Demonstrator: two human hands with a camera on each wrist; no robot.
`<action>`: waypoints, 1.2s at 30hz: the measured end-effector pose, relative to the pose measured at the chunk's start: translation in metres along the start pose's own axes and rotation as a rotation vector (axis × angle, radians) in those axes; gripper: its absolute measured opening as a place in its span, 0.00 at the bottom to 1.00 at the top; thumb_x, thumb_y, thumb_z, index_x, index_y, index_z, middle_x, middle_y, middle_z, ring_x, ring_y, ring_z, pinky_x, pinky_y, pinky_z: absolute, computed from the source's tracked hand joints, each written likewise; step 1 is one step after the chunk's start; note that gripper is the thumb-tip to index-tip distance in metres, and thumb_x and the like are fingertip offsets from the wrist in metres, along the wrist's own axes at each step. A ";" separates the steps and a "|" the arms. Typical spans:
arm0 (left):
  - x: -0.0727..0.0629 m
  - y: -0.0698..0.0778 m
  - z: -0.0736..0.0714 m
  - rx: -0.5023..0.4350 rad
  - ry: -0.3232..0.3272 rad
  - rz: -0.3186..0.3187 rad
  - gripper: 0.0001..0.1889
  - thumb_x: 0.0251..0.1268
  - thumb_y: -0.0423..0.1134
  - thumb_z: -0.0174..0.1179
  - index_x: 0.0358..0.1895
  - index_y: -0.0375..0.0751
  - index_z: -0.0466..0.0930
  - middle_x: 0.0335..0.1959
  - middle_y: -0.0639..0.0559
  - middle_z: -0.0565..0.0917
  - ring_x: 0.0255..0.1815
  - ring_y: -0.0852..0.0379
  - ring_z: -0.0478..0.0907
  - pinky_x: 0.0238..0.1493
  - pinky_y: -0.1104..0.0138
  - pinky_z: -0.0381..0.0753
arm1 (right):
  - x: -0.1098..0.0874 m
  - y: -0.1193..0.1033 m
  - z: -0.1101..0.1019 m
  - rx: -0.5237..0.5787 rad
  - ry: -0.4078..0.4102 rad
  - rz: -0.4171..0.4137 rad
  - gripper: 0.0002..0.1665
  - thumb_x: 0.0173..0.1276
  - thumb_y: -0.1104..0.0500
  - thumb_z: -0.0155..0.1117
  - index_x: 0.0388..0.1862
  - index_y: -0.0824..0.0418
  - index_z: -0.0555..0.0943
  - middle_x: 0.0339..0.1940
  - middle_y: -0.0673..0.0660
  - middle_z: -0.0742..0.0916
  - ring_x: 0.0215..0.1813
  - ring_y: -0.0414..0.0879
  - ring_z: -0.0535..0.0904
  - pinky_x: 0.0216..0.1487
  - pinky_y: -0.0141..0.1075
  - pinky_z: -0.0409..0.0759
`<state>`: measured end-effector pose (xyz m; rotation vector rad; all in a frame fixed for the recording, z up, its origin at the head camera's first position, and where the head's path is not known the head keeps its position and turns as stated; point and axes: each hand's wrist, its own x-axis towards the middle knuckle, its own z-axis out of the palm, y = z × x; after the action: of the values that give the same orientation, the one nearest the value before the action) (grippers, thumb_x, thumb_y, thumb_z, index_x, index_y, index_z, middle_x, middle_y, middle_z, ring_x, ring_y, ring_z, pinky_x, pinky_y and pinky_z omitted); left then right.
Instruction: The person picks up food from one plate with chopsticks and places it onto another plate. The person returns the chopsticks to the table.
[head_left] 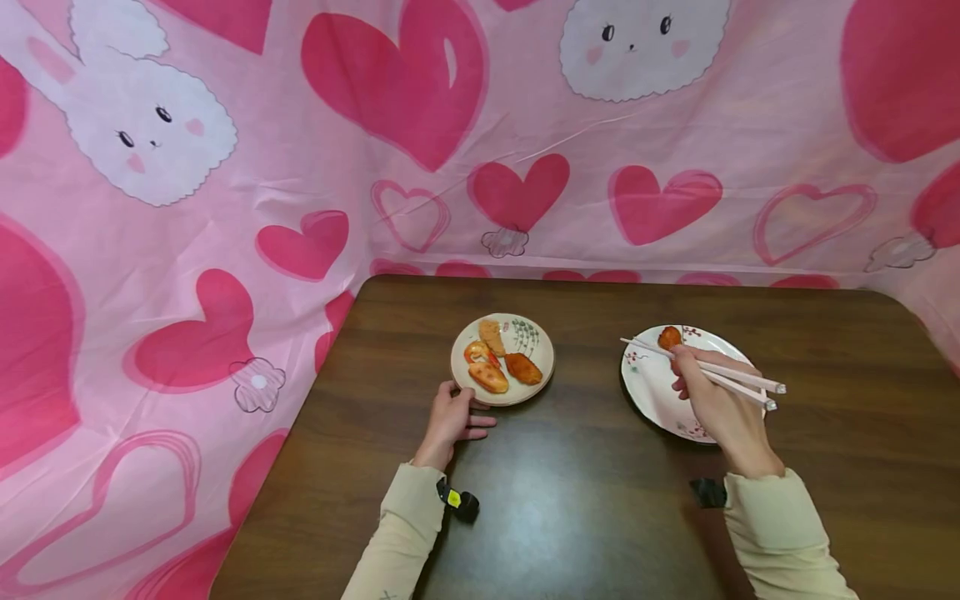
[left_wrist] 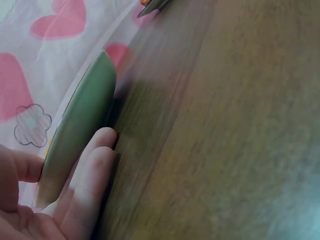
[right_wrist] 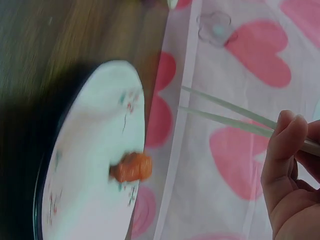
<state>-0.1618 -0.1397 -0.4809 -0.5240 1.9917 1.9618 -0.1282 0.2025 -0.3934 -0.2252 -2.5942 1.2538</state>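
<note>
A small round plate (head_left: pixel 545 358) with several pieces of food sits left of centre on the table. My left hand (head_left: pixel 447 421) pinches its near rim, thumb on the edge and fingers (left_wrist: pixel 87 185) along the green underside. In the head view, my right hand (head_left: pixel 726 412) is over the larger white plate (head_left: pixel 660 390) on the right. It holds a pair of pale chopsticks (right_wrist: pixel 225 105), whose tips are slightly apart with nothing between them. A reddish-brown fried piece of food (right_wrist: pixel 132 167) lies on that white plate, below the chopsticks.
The dark wooden table (head_left: pixel 570 483) ends at a pink cloth (head_left: pixel 420 100) printed with hearts and rabbits, which hangs behind and to the left. Fried pieces (head_left: pixel 523 368) and a shrimp-like piece (head_left: pixel 480 352) share the small plate. Each wrist wears a black strap.
</note>
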 end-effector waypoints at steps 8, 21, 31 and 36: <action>-0.001 0.001 -0.001 0.001 -0.017 0.004 0.24 0.75 0.41 0.42 0.69 0.39 0.52 0.47 0.36 0.84 0.32 0.50 0.88 0.30 0.60 0.87 | 0.000 -0.026 0.038 0.095 -0.067 -0.095 0.23 0.72 0.44 0.54 0.33 0.61 0.83 0.21 0.52 0.85 0.22 0.33 0.77 0.24 0.24 0.73; -0.029 0.023 0.003 0.008 -0.034 0.028 0.22 0.74 0.38 0.42 0.66 0.34 0.53 0.47 0.33 0.84 0.36 0.45 0.88 0.33 0.58 0.87 | 0.002 -0.055 0.104 0.193 -0.195 -0.224 0.20 0.72 0.47 0.57 0.22 0.53 0.82 0.21 0.54 0.82 0.25 0.42 0.74 0.23 0.30 0.71; -0.028 0.024 0.004 0.004 -0.030 0.028 0.22 0.73 0.37 0.43 0.65 0.34 0.54 0.47 0.33 0.84 0.37 0.43 0.87 0.34 0.58 0.87 | 0.011 -0.064 0.137 0.272 -0.253 -0.146 0.19 0.71 0.47 0.58 0.31 0.59 0.86 0.27 0.59 0.84 0.28 0.46 0.78 0.27 0.28 0.76; -0.011 0.009 0.002 -0.005 -0.025 0.025 0.23 0.74 0.38 0.43 0.67 0.36 0.53 0.46 0.34 0.84 0.36 0.44 0.88 0.32 0.58 0.87 | 0.014 -0.065 0.146 0.229 -0.275 -0.115 0.20 0.72 0.47 0.56 0.32 0.60 0.86 0.26 0.58 0.84 0.28 0.45 0.77 0.27 0.29 0.76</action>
<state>-0.1557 -0.1367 -0.4680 -0.4758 1.9881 1.9788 -0.1857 0.0566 -0.4274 0.1477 -2.6045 1.6220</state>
